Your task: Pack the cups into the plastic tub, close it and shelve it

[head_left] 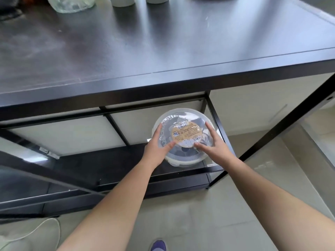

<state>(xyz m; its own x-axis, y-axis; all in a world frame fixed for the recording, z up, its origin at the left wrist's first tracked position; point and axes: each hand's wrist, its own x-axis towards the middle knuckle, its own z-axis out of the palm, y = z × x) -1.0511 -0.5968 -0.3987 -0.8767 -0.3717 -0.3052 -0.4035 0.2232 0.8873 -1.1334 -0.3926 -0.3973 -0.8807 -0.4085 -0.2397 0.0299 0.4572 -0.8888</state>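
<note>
A round clear plastic tub (184, 160) with its lid (174, 117) on sits at the right end of the lower glass shelf (212, 164), under the dark table top. A tan paper label (187, 134) lies on the lid. Dark shapes show dimly through the plastic; I cannot make out the cups. My left hand (158, 144) holds the tub's left side, thumb on the lid. My right hand (211, 144) holds the right side, thumb by the label.
The dark table top (145, 48) overhangs the shelf. At its far edge stand a clear glass vessel (70, 4) and two white containers (123, 1). Black frame bars (219, 127) flank the tub. My shoe (158, 246) is on the pale floor.
</note>
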